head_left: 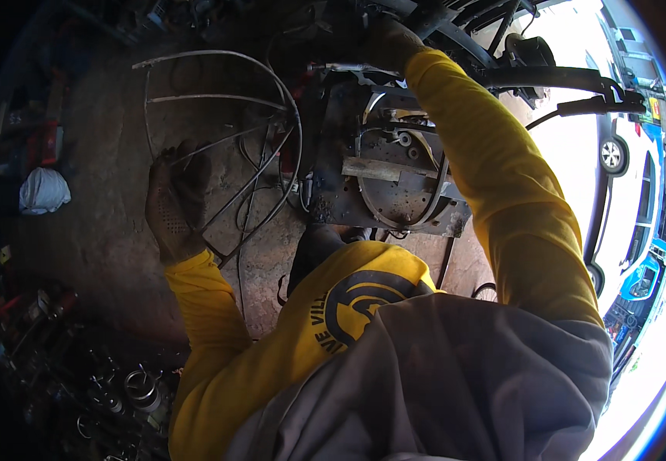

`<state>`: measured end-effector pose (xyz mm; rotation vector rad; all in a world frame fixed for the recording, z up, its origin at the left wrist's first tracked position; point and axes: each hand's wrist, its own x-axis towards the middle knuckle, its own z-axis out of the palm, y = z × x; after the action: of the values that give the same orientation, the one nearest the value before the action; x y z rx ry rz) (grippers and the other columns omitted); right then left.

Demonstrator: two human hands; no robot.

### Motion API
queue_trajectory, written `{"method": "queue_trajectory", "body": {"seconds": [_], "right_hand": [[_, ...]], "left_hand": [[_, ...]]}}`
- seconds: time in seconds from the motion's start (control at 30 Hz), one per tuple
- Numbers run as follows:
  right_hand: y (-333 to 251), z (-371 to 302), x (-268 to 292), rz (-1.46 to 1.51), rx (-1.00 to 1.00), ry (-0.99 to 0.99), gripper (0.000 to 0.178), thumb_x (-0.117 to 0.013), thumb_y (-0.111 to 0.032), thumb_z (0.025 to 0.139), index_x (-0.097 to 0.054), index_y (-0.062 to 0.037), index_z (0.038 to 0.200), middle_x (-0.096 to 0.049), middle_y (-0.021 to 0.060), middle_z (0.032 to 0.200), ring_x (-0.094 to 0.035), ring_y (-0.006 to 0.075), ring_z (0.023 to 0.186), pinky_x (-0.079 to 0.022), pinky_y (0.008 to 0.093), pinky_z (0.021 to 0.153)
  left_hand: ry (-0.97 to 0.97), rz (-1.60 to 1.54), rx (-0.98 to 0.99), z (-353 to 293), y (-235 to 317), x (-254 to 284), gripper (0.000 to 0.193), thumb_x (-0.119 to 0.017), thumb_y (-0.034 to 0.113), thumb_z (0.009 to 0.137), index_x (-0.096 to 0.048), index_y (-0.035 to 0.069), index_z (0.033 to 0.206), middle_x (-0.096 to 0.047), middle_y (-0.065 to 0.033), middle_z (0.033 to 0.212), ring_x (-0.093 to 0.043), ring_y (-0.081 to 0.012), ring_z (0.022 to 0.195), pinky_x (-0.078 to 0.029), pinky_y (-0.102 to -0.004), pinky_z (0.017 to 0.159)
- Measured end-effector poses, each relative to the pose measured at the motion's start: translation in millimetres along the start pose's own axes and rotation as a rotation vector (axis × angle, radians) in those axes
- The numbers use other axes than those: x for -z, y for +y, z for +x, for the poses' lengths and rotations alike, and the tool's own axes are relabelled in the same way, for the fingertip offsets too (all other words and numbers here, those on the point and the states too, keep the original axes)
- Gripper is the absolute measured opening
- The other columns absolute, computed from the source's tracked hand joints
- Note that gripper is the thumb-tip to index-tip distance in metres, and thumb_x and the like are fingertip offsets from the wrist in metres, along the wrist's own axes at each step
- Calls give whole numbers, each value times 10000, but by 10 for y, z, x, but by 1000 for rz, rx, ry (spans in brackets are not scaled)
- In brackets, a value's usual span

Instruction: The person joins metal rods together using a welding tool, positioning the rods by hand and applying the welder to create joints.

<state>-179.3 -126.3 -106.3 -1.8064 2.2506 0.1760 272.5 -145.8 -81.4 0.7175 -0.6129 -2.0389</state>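
Note:
A frame of bent thin metal rod (297,127), with a curved outer side and several crossbars, is held up at the left. My left hand (170,203) grips its lower left part, the fingers closed round the rod. My right arm, in a yellow sleeve, reaches far forward. At its end my right hand (393,44) is in deep shadow beside dark metal parts and tubes, and its fingers cannot be made out. Below that hand stands a dark metal work table (333,157) with a flat metal bar (371,169) and a curved rod (365,201) on it.
Dark hoses and a black tube (548,77) jut out at the upper right. A white cloth bundle (44,190) lies on the floor at the left. Several metal parts (142,390) crowd the lower left. Outside, in bright light, stands a white car (626,207).

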Motion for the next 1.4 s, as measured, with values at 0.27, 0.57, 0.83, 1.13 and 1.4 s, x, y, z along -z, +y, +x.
{"method": "queue_trajectory", "body": {"seconds": [0.27, 0.57, 0.83, 1.13, 1.4], "right_hand": [[-158, -427, 569, 441, -108, 45, 539, -545, -590, 962, -753, -120, 1122, -752, 106, 1044, -714, 241, 942, -551, 392, 874], [86, -1361, 903, 1027, 209, 316, 428, -571, -349, 1037, -633, -29, 1313, -709, 129, 1174, -706, 202, 1003, -559, 335, 900], [14, -3668, 969, 1764, 672, 325, 492, -488, -160, 1055, -418, 107, 1462, -622, 278, 1294, -689, 339, 1096, -576, 437, 932], [367, -5545, -484, 1209, -435, 500, 258, -619, -25, 959, -691, -35, 1206, -724, 152, 1133, -722, 288, 958, -575, 377, 838], [335, -5973, -1582, 993, -759, 895, 367, -678, -103, 930, -636, -69, 1292, -715, 196, 1092, -717, 340, 956, -557, 397, 852]], "left_hand": [[-132, -21, -50, -21, 2, -69, 239, -606, 183, 1014, -706, 23, 1160, -684, -194, 1248, -634, -366, 1209, -489, -436, 1105], [25, 68, -40, -116, 59, -428, 227, -577, 147, 1029, -650, -19, 1166, -666, -245, 1226, -643, -376, 1174, -524, -454, 1062], [-572, -87, 158, -85, 8, -1194, 367, -483, 213, 1074, -599, -64, 1284, -555, -316, 1386, -429, -529, 1378, -580, -442, 1034], [-642, 360, 372, -779, -1238, -2962, 360, -463, 219, 1081, -565, -65, 1276, -571, -316, 1357, -519, -461, 1332, -644, -411, 899], [-422, 870, 195, -1298, -2597, -3538, 145, -597, 139, 1002, -590, 46, 1113, -701, -125, 1090, -701, -199, 904, -663, -373, 697]]}}
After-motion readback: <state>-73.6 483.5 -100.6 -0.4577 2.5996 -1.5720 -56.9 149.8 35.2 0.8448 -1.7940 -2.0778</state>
